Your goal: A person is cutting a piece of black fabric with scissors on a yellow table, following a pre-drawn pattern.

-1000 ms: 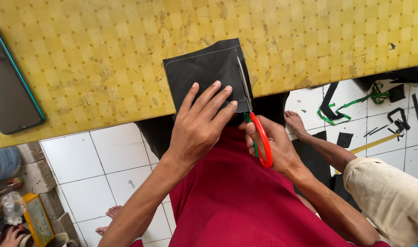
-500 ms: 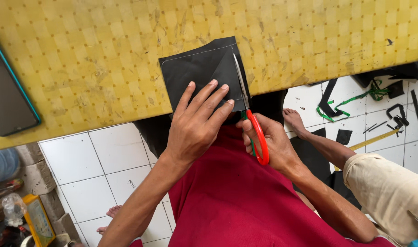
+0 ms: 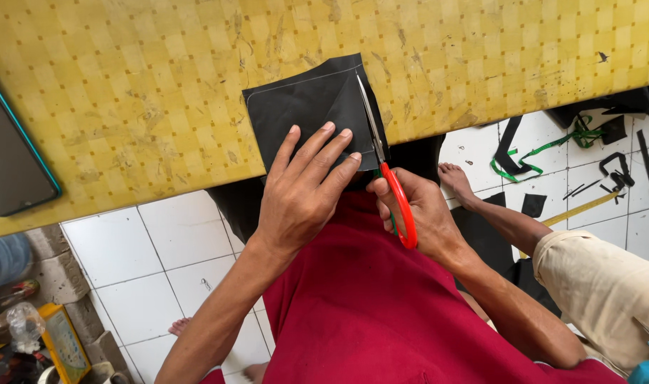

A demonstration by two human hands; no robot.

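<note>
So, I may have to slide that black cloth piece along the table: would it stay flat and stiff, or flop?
Likely floppy: the black cloth already shows a fold and drapes over the table edge. Probably light, since the left hand lies flat on it beside the scissors. It may bunch when pushed.

Bright, even daylight, no harsh glare. Yellow bench [image 3: 125, 107] evenly lit; soft shadow beneath its near edge onto the white floor tiles [image 3: 161, 249]. Centre sharp, slight softness at the corners. Mild wide-angle bending at the edges. Phone screen [image 3: 12, 163] reflects dully.
</note>
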